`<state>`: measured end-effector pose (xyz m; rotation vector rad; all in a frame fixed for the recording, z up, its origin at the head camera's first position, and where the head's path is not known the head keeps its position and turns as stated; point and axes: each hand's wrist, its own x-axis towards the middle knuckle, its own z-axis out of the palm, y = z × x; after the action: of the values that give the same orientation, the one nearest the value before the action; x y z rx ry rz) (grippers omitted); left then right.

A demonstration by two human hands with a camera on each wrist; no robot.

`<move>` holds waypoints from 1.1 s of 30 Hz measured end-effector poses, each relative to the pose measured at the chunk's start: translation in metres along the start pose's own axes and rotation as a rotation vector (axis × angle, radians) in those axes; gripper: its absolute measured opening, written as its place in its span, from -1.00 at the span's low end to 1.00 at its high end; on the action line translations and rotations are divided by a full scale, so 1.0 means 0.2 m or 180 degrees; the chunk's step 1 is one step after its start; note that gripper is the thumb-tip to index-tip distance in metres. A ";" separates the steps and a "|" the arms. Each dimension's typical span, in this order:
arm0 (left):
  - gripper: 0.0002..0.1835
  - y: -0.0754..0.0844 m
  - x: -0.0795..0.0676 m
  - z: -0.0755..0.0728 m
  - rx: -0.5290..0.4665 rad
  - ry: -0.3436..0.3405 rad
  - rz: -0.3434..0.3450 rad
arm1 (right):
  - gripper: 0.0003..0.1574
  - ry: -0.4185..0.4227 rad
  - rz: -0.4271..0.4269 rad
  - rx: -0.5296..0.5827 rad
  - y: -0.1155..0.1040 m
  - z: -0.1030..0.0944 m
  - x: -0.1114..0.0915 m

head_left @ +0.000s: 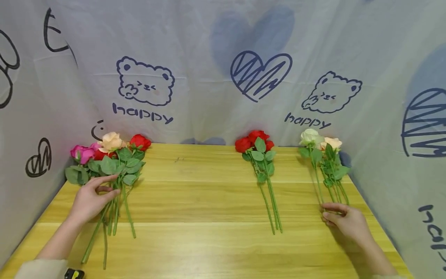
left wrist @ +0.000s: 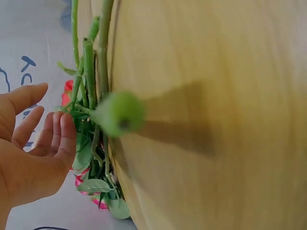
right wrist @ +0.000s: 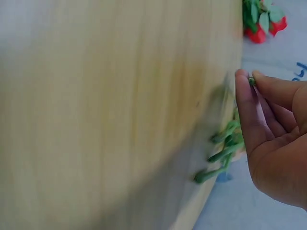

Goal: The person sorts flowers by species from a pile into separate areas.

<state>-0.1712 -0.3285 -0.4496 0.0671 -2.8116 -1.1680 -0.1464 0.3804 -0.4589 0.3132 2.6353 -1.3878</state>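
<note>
My right hand pinches the lower stem of a white rose between thumb and fingertips; the stem's end shows in the pinch in the right wrist view. Close beside it lie a peach rose and several green stems. My left hand hovers at the stems of the left bunch, thumb and fingers apart. In the left wrist view its fingertips come right at the leaves, with nothing gripped. That bunch has a peach rose, a red rose and pink roses.
Red roses with long stems lie at the middle right of the wooden table. A pale cloth with drawn bears and hearts hangs behind and at both sides. A small black and yellow object shows near the left sleeve.
</note>
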 end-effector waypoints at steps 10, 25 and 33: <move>-0.31 -0.02 0.02 -0.01 -0.0017 -0.0256 -0.0135 | -0.53 -0.0046 0.0367 0.0032 0.00 -0.05 0.06; -0.31 -0.02 0.04 -0.01 -0.0002 -0.0508 -0.0264 | -0.59 -0.0056 0.0344 -0.0231 0.01 -0.06 0.11; -0.35 -0.02 0.03 -0.01 -0.0037 -0.0502 -0.0315 | -0.66 0.0102 0.0179 -0.0736 0.01 -0.06 0.12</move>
<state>-0.1775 -0.3335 -0.4495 0.1199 -2.9690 -1.2634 -0.1692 0.3942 -0.4595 0.3792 2.7539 -1.0562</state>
